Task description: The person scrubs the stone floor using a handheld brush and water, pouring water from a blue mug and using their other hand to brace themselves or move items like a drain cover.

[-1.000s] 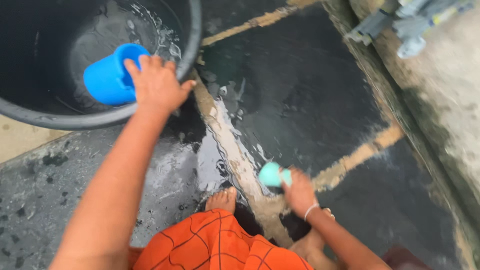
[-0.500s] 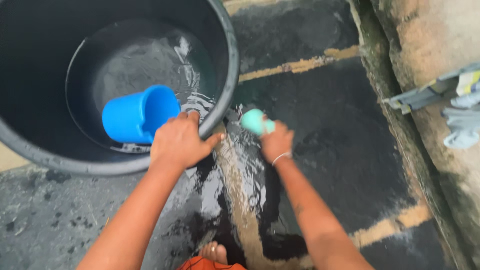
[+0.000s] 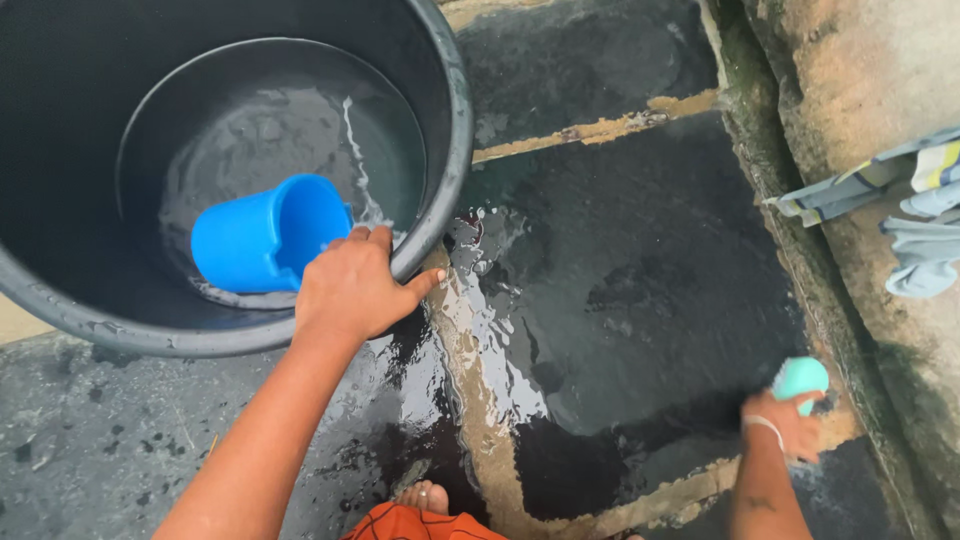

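My left hand (image 3: 352,287) grips a bright blue plastic mug (image 3: 262,234), tilted on its side inside a large black tub (image 3: 455,150) with shallow water at the bottom. My right hand (image 3: 785,421) is low at the right, closed on a pale turquoise rounded object (image 3: 801,379) that looks like a sponge or soap bar, pressed near the wet dark floor (image 3: 620,270) beside the wall's base.
The floor is wet dark slabs with tan joints (image 3: 600,130). A rough stained wall (image 3: 850,90) runs along the right, with grey and striped cloth (image 3: 900,210) draped on it. My bare toes (image 3: 425,497) and an orange checked garment (image 3: 420,525) show at the bottom.
My right hand has swept with the turquoise object from beside the tub's rim down to the lower right near the wall. The left hand and mug have stayed almost still in the tub.
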